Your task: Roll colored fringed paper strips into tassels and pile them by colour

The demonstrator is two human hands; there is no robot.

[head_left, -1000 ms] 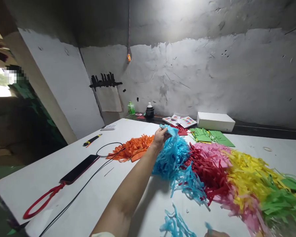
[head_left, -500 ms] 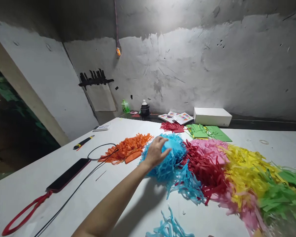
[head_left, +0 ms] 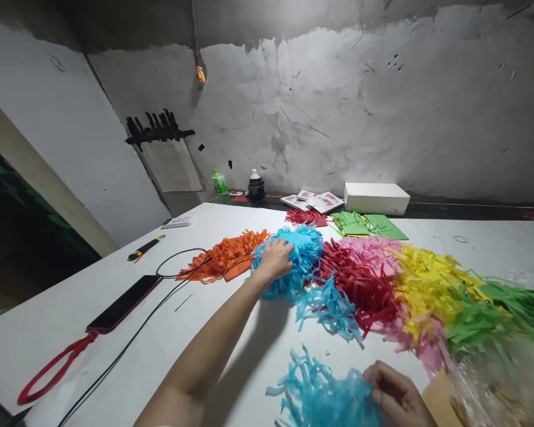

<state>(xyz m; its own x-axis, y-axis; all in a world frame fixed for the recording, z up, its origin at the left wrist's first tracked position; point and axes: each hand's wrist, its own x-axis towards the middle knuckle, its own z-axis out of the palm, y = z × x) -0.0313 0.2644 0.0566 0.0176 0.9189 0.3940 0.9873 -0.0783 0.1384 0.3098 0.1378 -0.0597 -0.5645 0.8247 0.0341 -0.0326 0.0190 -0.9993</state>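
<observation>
My left hand (head_left: pixel 276 259) reaches into the left side of a fluffy pile of blue fringed paper (head_left: pixel 306 249), its fingers curled against the strips; whatever lies beneath them is hidden. Near the bottom edge, my right hand (head_left: pixel 394 391) pinches the right end of a separate blue fringed piece (head_left: pixel 327 394), whose strips spread to the left. Between the two, a smaller blue bunch (head_left: pixel 329 308) rests against the dark red fringes (head_left: pixel 360 284). Orange fringes (head_left: pixel 226 255) lie just left of the blue pile.
Pink (head_left: pixel 374 252), yellow (head_left: pixel 436 284) and green fringes (head_left: pixel 480 320) continue rightward beside clear plastic (head_left: pixel 489 385). At left lie a phone (head_left: pixel 124 303), a black cable (head_left: pixel 137 332) and a cutter (head_left: pixel 146 248). A white box (head_left: pixel 376 197) stands behind.
My right hand has come into view with the lower blue piece, which shows more fully. My left hand has closed in on the pile's left side. The view has shifted slightly.
</observation>
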